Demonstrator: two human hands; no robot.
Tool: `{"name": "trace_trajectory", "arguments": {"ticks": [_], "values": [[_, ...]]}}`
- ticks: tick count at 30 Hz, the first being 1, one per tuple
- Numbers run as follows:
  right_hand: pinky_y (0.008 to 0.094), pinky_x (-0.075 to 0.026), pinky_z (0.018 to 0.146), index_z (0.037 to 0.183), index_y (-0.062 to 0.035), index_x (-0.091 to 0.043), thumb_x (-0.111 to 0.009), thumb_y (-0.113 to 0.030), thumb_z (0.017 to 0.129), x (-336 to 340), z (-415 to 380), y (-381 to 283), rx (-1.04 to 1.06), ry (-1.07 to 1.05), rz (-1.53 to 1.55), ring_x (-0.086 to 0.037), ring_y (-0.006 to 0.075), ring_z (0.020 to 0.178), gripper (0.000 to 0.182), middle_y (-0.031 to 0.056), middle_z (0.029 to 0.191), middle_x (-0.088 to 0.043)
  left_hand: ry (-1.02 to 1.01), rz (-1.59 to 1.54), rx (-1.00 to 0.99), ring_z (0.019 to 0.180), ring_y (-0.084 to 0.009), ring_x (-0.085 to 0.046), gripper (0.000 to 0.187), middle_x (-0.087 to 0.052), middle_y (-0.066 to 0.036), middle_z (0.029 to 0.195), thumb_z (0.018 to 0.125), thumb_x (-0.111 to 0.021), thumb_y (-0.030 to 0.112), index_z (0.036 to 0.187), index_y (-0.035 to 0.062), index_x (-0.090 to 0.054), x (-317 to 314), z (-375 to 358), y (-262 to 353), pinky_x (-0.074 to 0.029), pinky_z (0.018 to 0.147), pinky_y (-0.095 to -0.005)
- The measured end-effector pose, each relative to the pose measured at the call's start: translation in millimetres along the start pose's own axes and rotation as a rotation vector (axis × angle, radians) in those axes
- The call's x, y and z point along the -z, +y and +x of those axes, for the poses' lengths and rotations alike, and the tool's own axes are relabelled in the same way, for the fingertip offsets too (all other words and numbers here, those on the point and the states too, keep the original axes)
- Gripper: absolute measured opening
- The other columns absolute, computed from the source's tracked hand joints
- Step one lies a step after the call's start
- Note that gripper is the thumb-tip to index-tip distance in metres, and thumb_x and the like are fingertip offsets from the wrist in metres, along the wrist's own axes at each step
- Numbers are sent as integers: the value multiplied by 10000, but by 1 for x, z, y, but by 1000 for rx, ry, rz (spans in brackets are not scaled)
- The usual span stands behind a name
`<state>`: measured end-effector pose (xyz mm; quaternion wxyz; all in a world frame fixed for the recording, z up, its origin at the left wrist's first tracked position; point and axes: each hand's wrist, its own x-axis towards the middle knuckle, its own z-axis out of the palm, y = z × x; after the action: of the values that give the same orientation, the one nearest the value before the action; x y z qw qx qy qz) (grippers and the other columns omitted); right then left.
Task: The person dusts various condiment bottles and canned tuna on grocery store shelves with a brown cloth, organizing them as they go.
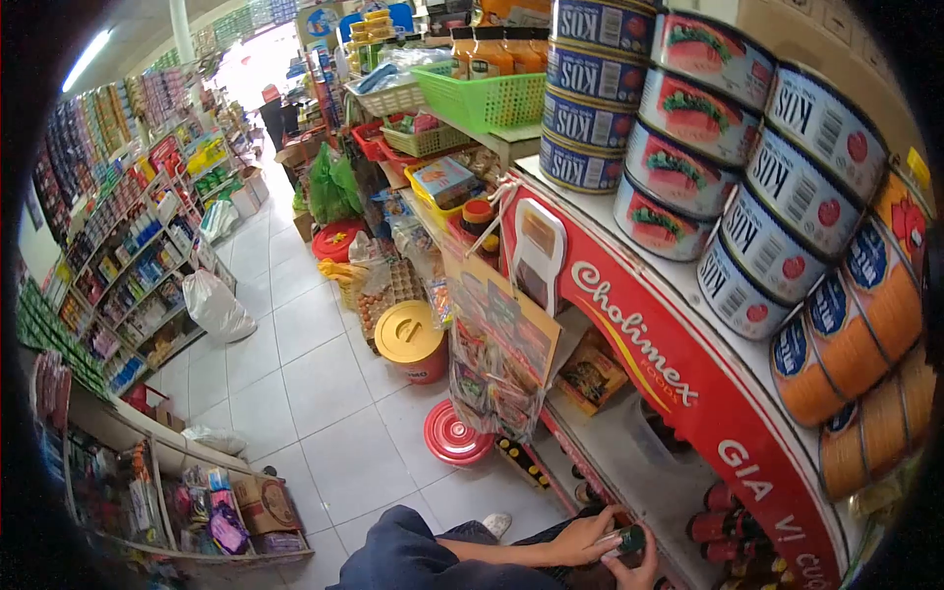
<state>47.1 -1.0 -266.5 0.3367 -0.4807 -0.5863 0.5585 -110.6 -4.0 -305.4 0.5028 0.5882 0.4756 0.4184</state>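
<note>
Low in the head view, a small jar (pixel 629 540) with a dark green part lies between my two hands. My left hand (pixel 582 539) reaches in from the left, its fingers closed around one side of it. From below, my right hand (pixel 641 571) grips the other side, thumb and fingers bent against it. The jar's label is too small to read. Close by is the lower shelf (pixel 615 433) of a red-fronted rack, where dark red bottles (pixel 723 524) lie to the right of my hands.
Stacked cans (pixel 678 138) fill the rack's top, above a red Cholimex sign (pixel 678 379). Hanging packets (pixel 497 364) jut over the aisle. A yellow-lidded bucket (pixel 411 334) and a red lidded tub (pixel 458 433) stand on the tiled floor (pixel 339 423). Stocked shelves (pixel 147 265) line the left.
</note>
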Motion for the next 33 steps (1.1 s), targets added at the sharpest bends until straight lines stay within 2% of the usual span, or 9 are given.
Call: {"name": "trace_trajectory", "arguments": {"ticks": [3, 8, 12, 14, 16, 21, 24, 27, 33], "values": [[309, -426, 788, 1111, 18, -501, -746, -164, 663, -11, -8, -34, 138, 156, -209, -538, 220, 920, 542, 138, 1057, -559, 40, -66, -106, 978, -350, -464, 616, -474, -203, 1028, 836, -403, 422, 1245, -16, -263, -9, -3, 4, -358, 849, -391], [326, -424, 799, 1099, 24, -511, -746, -148, 662, -14, -26, -46, 192, 388, -286, -537, 235, 920, 525, 141, 1042, -562, 315, 139, -332, 1148, -353, -343, 561, -361, -202, 1220, 841, -410, 407, 1215, -5, -343, 1, 21, -4, -278, 954, -402], [351, -408, 837, 1145, 0, -488, -736, -139, 670, -7, -44, -81, 383, 531, -254, -510, 255, 976, 554, 165, 1118, -512, 382, 634, -378, 1226, -325, -274, 510, -308, -151, 1315, 827, -466, 338, 1258, 89, -351, 33, 51, -13, -220, 1005, -418], [387, -393, 866, 1212, -20, -426, -727, -140, 678, 14, -53, -85, 565, 602, -410, -486, 292, 1018, 625, 173, 1177, -469, 376, 830, -410, 1242, -313, -256, 502, -296, -136, 1330, 821, -469, 350, 1259, 125, -372, 41, 63, -42, -211, 1011, -425], [493, -360, 881, 1338, -55, -160, -691, -117, 713, 28, -70, -107, 679, 479, -172, -430, 340, 1086, 822, 177, 1244, -410, 356, 958, -357, 1244, -318, -250, 510, -293, -117, 1339, 805, -484, 371, 1254, 149, -392, 37, 64, -51, -204, 1008, -447], [423, -286, 976, 1280, -29, -233, -582, -221, 730, 57, -102, -124, 984, 1062, -258, -388, 304, 1144, 679, 183, 1269, -372, 247, 1004, -331, 1229, -338, -269, 509, -310, -99, 1338, 779, -513, 379, 1233, 168, -422, 30, 64, -42, -215, 987, -483], [446, -245, 1005, 1305, -67, -135, -612, -367, 693, 54, -70, -182, 1040, 1598, -270, -354, 341, 1166, 832, 206, 1266, -364, 311, 1020, -353, 1210, -338, -299, 475, -357, -96, 1312, 773, -522, 364, 1201, 164, -466, 20, 69, -43, -218, 974, -496], [407, -308, 958, 1274, 21, -290, -604, -201, 734, 80, -65, -195, 1172, 1538, -360, -392, 289, 1139, 663, 181, 1272, -366, 342, 1004, -368, 1208, -332, -302, 442, -380, -96, 1296, 776, -518, 346, 1175, 157, -495, 13, 73, -37, -203, 973, -499], [310, -438, 823, 1120, 38, -431, -745, -40, 623, 95, -53, -209, 1074, 1504, -452, -521, 207, 955, 594, 128, 1110, -479, 341, 1018, -412, 1197, -323, -313, 426, -395, -92, 1278, 780, -507, 349, 1156, 149, -505, 10, 75, -38, -207, 963, -495]]}}
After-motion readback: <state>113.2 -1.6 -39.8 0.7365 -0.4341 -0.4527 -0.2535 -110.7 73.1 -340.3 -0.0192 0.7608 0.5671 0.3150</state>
